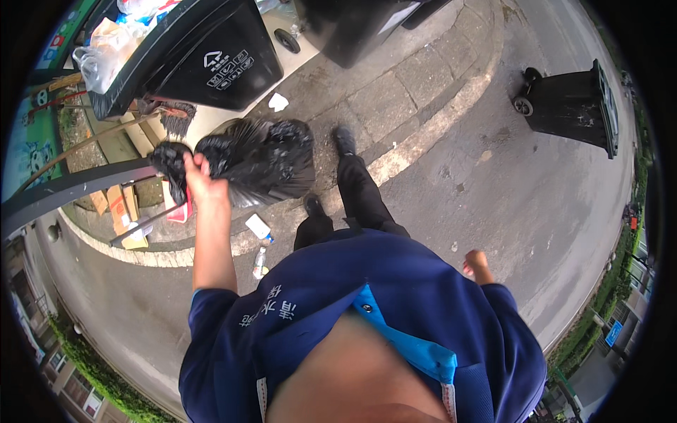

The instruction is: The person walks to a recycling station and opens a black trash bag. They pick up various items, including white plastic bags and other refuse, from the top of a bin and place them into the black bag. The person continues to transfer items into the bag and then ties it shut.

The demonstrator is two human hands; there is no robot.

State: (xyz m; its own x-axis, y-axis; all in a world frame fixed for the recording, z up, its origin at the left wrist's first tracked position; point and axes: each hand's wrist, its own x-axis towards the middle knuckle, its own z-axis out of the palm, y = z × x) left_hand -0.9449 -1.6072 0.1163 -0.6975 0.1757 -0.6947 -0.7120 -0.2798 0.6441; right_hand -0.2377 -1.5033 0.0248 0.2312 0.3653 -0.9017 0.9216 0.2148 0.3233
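Observation:
My left hand [203, 180] grips the gathered neck of a black plastic garbage bag [285, 164]. The bag looks full and hangs or rests just left of my feet; which of the two I cannot tell. A loose black end of plastic [172, 158] sticks out past my fingers, beside a dark rail. Down at my right side hangs my right hand [476, 263], fingers curled, with no object visible in it. Above the bag stands a large black wheeled bin [211, 58] with plastic bags of rubbish [113, 45] heaped at its top.
Another black bin [344, 31] stands beside it; a wheeled bin [571, 106] is on the road at right. A white bottle [258, 226] and a clear plastic bottle [259, 263] lie near the curb [407, 148]. Flattened cardboard [119, 206], a red dustpan-like object [178, 203] and a broom [177, 117] are left.

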